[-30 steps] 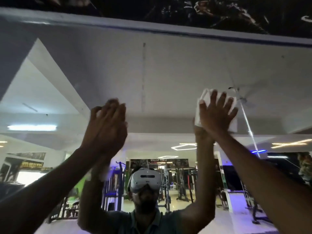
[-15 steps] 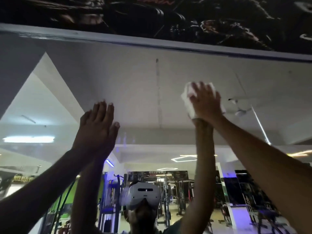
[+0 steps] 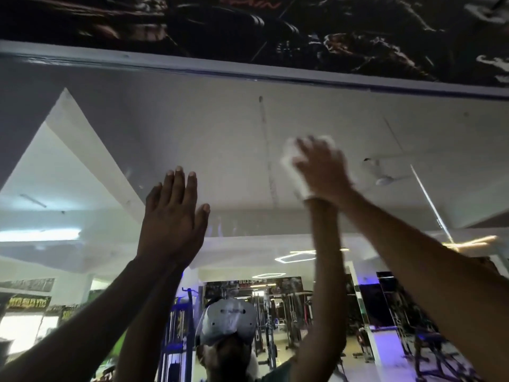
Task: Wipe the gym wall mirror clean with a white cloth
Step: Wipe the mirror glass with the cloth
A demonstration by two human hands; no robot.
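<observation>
While both arms reach up, the right hand (image 3: 322, 169) presses flat on the white cloth (image 3: 289, 166), fingers spread and fairly straight, pinning it against the mirror (image 3: 220, 128); blurred, so finger detail is hard to read. Cloth sits under the palm, white edges showing at the left of the fingers and by the wrist. Left hand (image 3: 173, 216) is flat on the glass lower and to the left, fingers straight and together, holding nothing. Thin vertical streak (image 3: 268, 166) runs down the glass between the two hands, nearer the cloth. Above, the mirror's white top frame (image 3: 192, 64), then a dark poster (image 3: 248, 23) on the wall. Reflected low centre: the person's white headset (image 3: 228, 318), with gym machines (image 3: 275, 312) and ceiling lights (image 3: 294, 256) behind.
</observation>
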